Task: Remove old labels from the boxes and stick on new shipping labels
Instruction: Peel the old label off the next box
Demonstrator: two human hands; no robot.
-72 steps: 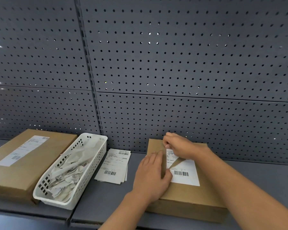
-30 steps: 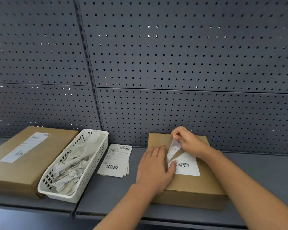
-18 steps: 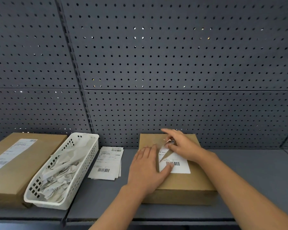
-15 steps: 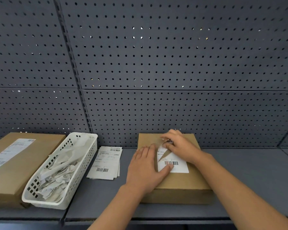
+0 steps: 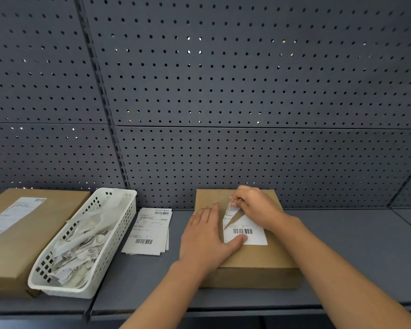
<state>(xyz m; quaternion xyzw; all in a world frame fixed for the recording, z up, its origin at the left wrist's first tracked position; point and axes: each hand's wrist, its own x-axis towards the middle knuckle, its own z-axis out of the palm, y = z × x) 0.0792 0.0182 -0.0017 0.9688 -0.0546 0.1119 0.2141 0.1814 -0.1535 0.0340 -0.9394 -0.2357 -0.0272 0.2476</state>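
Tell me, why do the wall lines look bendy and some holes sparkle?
Head view: the wide-angle lens bows the pegboard seams and upright post near the edges; a few holes glint, seemingly light from behind; the label print is too small to read.

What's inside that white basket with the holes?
The white basket holds a heap of crumpled white paper scraps, some with print, likely peeled labels. Whatever lies under the heap, and the basket's floor, is covered.
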